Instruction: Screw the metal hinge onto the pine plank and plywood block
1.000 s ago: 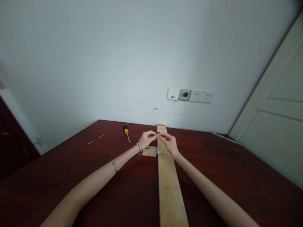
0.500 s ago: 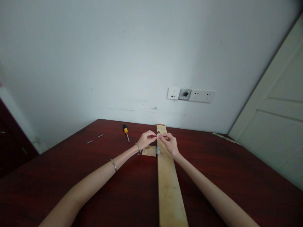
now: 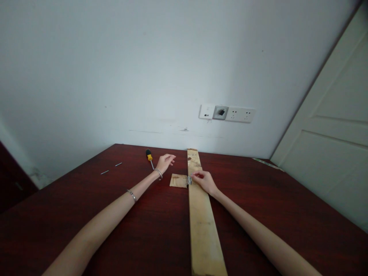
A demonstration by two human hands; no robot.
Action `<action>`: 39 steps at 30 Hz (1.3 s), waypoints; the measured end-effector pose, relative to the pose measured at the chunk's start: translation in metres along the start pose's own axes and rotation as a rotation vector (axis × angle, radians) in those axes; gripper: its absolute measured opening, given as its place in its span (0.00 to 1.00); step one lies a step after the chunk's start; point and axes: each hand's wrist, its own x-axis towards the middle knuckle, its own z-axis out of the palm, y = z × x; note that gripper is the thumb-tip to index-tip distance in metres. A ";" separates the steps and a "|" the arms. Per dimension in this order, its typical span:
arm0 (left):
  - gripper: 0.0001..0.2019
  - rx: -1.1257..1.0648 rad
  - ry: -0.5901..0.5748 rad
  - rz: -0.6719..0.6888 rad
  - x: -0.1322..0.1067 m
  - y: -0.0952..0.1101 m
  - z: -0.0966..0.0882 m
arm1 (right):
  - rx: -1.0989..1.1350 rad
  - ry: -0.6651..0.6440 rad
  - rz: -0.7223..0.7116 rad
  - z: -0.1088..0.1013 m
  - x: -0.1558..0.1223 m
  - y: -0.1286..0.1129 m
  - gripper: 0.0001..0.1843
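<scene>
A long wooden board (image 3: 204, 226) runs away from me across the table. On its left edge sits a small metal hinge (image 3: 189, 180), beside a small flat wooden piece (image 3: 178, 181). My right hand (image 3: 204, 181) rests over the board with thumb and fingertips pinched at the hinge; whatever they hold is too small to make out. My left hand (image 3: 165, 163) is raised left of the board, fingers loosely stretched and holding nothing visible. Close to its wrist lies a screwdriver (image 3: 148, 156) with a black and yellow handle, its shaft tip hidden behind the hand.
Two thin metal rods (image 3: 104, 172) lie on the left of the dark red table (image 3: 138, 230). A wall with sockets (image 3: 240, 114) stands behind the table. A flat patterned strip (image 3: 267, 164) lies at the far right edge, near a white door (image 3: 339, 145).
My hands have parted from their shared pinch above the board. The left has moved left toward the screwdriver and opened; the right has come nearer, down to the hinge.
</scene>
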 end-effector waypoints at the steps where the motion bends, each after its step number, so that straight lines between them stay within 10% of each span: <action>1: 0.15 -0.003 0.003 -0.004 0.000 -0.001 0.000 | -0.001 -0.008 0.002 0.000 -0.001 0.000 0.13; 39: 0.13 -0.043 -0.007 -0.079 0.002 -0.014 -0.003 | -0.073 -0.176 -0.191 -0.005 -0.009 -0.008 0.02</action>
